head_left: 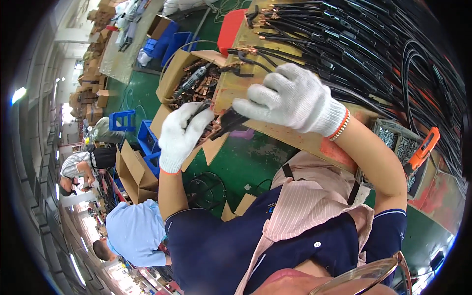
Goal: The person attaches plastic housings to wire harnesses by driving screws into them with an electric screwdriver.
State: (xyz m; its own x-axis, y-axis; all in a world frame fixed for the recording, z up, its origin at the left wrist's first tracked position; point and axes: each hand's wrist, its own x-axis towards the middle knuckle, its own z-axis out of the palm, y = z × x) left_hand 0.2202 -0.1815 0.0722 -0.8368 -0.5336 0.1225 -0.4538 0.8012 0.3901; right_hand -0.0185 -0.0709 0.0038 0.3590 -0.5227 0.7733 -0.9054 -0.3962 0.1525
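My left hand [184,136], in a white knitted glove, is closed with its thumb and fingers around a small dark part. My right hand [294,101], gloved the same way, reaches over the edge of the workbench [281,132]. Its fingers pinch a black part [230,121] that points down toward my left hand. Whether the two dark parts are joined I cannot tell. Just beyond my left hand, an open cardboard box [173,69] holds copper-coloured metal pieces and a grey power tool [196,77].
Black cables [339,44] with copper ends cover the far side of the bench. At right, an orange-handled tool [424,150] lies by a tray of screws [388,133]. A blue stool [122,120] and cardboard boxes [135,172] stand left. A person in light blue [135,231] works nearby.
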